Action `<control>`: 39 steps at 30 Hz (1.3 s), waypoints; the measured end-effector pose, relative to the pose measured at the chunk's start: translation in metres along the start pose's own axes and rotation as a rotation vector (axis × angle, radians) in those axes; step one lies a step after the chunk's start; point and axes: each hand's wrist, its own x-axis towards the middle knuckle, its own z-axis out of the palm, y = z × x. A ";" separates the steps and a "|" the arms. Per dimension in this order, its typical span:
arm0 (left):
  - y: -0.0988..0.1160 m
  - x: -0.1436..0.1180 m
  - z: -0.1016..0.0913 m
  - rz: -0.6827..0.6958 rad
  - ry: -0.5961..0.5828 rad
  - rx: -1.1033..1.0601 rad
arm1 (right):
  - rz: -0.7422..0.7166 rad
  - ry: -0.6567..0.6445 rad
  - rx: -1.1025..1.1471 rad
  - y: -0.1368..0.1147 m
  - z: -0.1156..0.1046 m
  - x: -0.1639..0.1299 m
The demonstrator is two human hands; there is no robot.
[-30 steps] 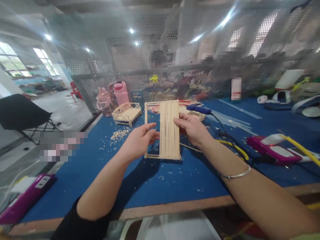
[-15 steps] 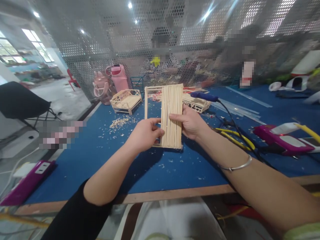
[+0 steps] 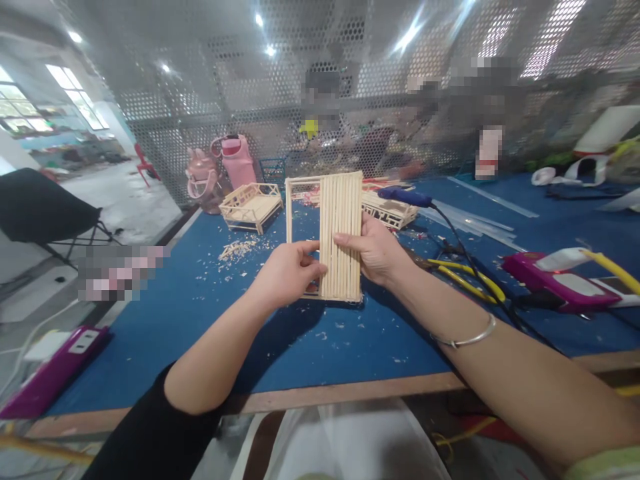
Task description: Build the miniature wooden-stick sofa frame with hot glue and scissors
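Note:
A rectangular frame of thin pale wooden sticks (image 3: 343,267) stands upright above the blue table, its right part covered by sticks laid side by side and its left part open. My right hand (image 3: 383,250) grips the right edge, thumb flat across the front and fingers behind. At the left edge of the stick row, my left hand (image 3: 293,270) pinches with thumb and fingers; its fingertips reach into the open part and are partly hidden. Behind the frame sit a small stick-built bed (image 3: 253,207) and another stick-built piece (image 3: 390,210).
A blue-handled corded tool (image 3: 405,195) lies behind my right hand. Yellow-handled pliers (image 3: 470,280), a purple power strip (image 3: 555,280) and clear glue sticks (image 3: 473,220) are to the right. Wood scraps (image 3: 237,251) litter the left. A perforated metal screen (image 3: 200,87) borders the back.
Both hands and the stick frame shift very slightly left and down in view, along with the whole scene. The grips look the same.

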 end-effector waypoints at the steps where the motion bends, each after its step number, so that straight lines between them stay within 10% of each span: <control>1: 0.000 0.000 0.000 0.001 -0.005 -0.005 | -0.003 0.001 0.003 0.000 0.001 0.000; 39: 0.017 -0.012 -0.006 -0.007 0.244 -0.205 | 0.018 -0.107 0.063 0.003 0.018 -0.010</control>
